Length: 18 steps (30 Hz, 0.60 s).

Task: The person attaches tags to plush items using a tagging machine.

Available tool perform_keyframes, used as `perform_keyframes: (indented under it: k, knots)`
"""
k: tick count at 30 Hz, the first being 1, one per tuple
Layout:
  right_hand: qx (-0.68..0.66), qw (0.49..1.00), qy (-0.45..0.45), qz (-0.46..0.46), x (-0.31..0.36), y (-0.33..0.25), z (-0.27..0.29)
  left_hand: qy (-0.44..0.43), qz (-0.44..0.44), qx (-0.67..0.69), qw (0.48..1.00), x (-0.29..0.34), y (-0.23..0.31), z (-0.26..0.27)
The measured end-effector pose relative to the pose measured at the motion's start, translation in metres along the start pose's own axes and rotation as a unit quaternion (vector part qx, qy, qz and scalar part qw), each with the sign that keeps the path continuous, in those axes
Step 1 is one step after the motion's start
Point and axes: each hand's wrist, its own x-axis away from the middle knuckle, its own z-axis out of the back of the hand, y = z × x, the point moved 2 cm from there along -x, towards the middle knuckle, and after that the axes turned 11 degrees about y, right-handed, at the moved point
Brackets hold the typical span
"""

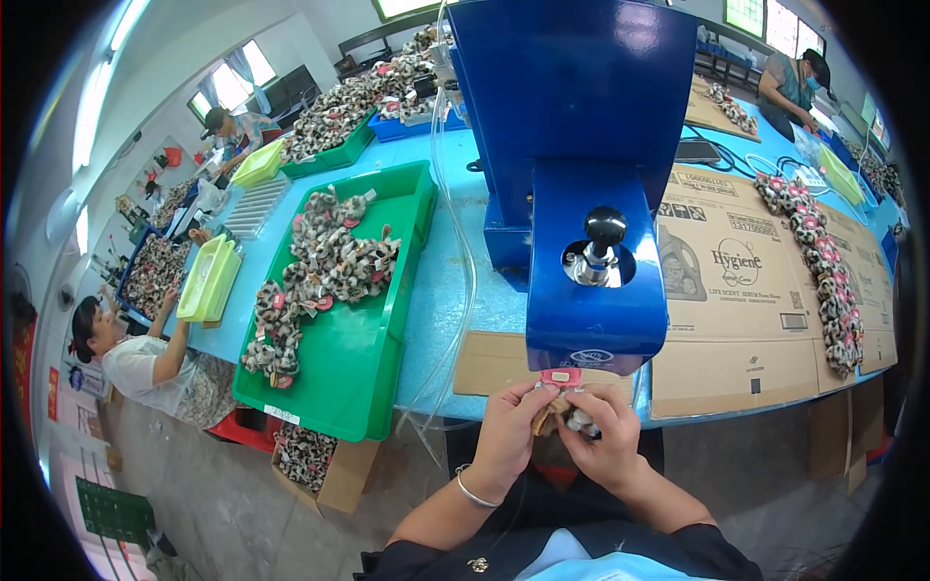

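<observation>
Just below the head of a blue press machine (591,329), both my hands grip a small grey, white and tan plush toy (550,416). A pink piece (560,377) sticks up from the toy's far side, close under the machine. My left hand (506,426), with a bangle on its wrist, pinches the toy's left side between thumb and fingers. On the other side, my right hand (608,436) is closed on it with bent fingers. The fingers cover much of the toy, and the machine hides whatever lies beneath its head.
Left of the machine, a green tray (339,378) holds many plush toys (334,252). Flattened cardboard (727,339) covers the table at right, with a row of toys (823,271) on it. Clear tubes (470,281) hang beside the machine. Other people (145,358) sit at tables around.
</observation>
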Motion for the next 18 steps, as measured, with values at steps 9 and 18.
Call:
perform_keyframes:
  k: [9,18]
  knots:
    - [-0.024,0.999,0.016,0.032,-0.005,0.006,0.000,0.012,-0.047,0.014,0.999,0.003,0.001,-0.004]
    - [-0.069,0.995,0.077,-0.001,-0.011,0.007,-0.008,0.011,-0.093,0.085,0.992,-0.001,0.005,-0.019]
